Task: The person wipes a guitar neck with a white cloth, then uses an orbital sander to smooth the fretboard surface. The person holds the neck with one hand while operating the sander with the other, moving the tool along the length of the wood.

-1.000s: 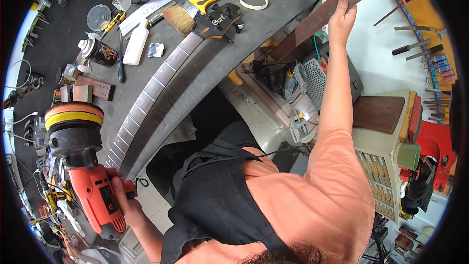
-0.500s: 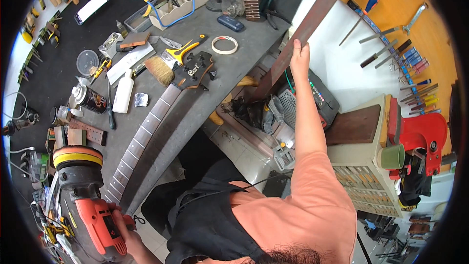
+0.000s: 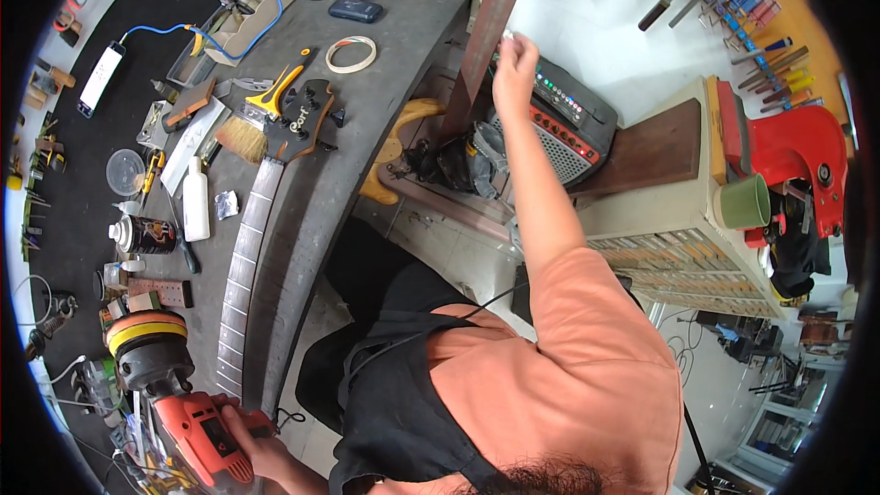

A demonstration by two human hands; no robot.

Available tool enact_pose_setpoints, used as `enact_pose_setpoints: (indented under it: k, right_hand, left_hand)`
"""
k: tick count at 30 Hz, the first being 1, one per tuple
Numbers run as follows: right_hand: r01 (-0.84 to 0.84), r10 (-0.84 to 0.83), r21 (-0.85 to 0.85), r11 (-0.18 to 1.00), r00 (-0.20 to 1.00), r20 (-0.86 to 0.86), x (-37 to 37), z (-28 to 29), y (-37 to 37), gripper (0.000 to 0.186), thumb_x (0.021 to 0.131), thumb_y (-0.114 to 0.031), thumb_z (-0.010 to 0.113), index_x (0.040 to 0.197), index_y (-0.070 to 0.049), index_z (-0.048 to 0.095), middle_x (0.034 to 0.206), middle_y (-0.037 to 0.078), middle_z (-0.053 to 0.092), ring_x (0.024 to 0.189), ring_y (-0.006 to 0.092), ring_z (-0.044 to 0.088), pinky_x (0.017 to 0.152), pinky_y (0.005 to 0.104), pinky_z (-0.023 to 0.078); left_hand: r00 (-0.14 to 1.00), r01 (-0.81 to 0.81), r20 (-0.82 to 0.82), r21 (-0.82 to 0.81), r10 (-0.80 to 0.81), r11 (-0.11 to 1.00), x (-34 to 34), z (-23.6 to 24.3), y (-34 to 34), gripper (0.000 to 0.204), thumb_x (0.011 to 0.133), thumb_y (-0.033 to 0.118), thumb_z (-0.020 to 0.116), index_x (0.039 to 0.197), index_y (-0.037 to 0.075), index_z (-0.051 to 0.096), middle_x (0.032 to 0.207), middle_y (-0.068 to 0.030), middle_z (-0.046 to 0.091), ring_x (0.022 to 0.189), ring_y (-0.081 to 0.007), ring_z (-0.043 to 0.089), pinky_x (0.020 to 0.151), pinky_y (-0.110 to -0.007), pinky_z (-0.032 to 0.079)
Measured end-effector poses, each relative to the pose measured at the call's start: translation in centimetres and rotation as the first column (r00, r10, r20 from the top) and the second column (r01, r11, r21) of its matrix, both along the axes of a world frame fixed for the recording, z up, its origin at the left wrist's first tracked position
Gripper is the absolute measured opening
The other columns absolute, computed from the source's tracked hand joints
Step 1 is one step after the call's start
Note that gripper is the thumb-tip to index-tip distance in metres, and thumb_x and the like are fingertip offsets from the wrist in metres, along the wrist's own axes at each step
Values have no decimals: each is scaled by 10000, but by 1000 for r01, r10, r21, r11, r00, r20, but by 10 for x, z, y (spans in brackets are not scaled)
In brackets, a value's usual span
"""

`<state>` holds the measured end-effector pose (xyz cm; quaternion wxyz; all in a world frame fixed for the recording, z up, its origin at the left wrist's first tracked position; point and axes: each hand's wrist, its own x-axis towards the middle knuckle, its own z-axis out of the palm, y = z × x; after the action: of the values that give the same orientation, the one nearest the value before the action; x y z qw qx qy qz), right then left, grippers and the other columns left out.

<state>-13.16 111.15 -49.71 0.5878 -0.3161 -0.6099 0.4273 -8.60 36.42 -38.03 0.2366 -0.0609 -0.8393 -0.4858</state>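
Observation:
My left hand [image 3: 259, 441] is wrapped around the body of a red power polisher [image 3: 203, 431]. Its round yellow-and-orange pad [image 3: 147, 332] points up and away from me at the bench's left. To the right, my outstretched right hand [image 3: 515, 73] is beside a brown upright post [image 3: 486, 41], fingers bent together at a small white bit too small to name. Between my arms, a guitar neck [image 3: 240, 289] with a dark fretboard lies on the grey bench [image 3: 312, 220], its black headstock [image 3: 301, 119] pointing away from me.
A brush [image 3: 243, 139], tape roll [image 3: 351, 54], white bottle [image 3: 196, 202] and spray can [image 3: 145, 235] crowd the bench. Past its right edge stand an amplifier-like box [image 3: 559, 128], a drawer cabinet [image 3: 669, 238] and a red machine [image 3: 797, 160]. A black cord [image 3: 500, 295] crosses beside me.
The view has swung, so the bench sits farther left. My right hand has gone from lying along the post to bent fingers beside it. The polisher stays in my left hand.

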Motion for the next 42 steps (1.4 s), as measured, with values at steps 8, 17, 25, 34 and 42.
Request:
enact_pose_setpoints:
  k: [8, 17, 25, 34, 42]
  right_hand:
    - [37, -226, -660, 750, 952, -204, 99, -84, -44, 219, 1173, -304, 636, 1252, -99, 646, 990, 15, 698, 817, 141, 680, 642, 326, 505]
    - [-242, -138, -850, 468, 930, -340, 131, -132, -9, 436, 1205, -556, 538, 1228, -146, 683, 970, -35, 694, 833, 159, 654, 769, 371, 494]
    - [-194, -145, -844, 501, 942, -303, 116, -116, -12, 422, 1135, -518, 615, 1268, -129, 712, 1001, -32, 691, 836, 156, 648, 759, 366, 455]
    - [-109, -142, -847, 520, 967, -211, 111, -122, 2, 289, 1133, -400, 700, 1205, -123, 738, 997, -46, 737, 833, 122, 661, 725, 334, 430]
    - [-97, -156, -849, 520, 966, -206, 110, -124, 3, 253, 1140, -378, 698, 1184, -132, 739, 985, -42, 750, 808, 111, 665, 705, 329, 421]
  left_hand:
    - [985, -34, 174, 236, -8, 971, 10, 32, 46, 274, 1129, 111, 712, 1327, -79, 708, 1132, -102, 748, 934, -159, 639, 819, -296, 494]
    - [979, -53, 202, 286, -6, 957, 9, 28, 44, 302, 1131, 122, 714, 1355, -81, 709, 1165, -114, 761, 942, -150, 633, 834, -293, 489]
    - [990, -35, 142, 238, 1, 971, 15, 35, 57, 288, 1134, 137, 709, 1338, -66, 697, 1120, -93, 737, 920, -141, 613, 767, -270, 471]
    - [983, -27, 183, 257, -21, 966, 11, 27, 37, 304, 1117, 140, 755, 1353, -50, 745, 1143, -80, 791, 952, -137, 682, 747, -269, 520]
    - [975, -47, 224, 208, -1, 977, 12, 26, 33, 298, 1161, 157, 685, 1338, -82, 708, 1133, -112, 752, 924, -152, 623, 810, -290, 485]
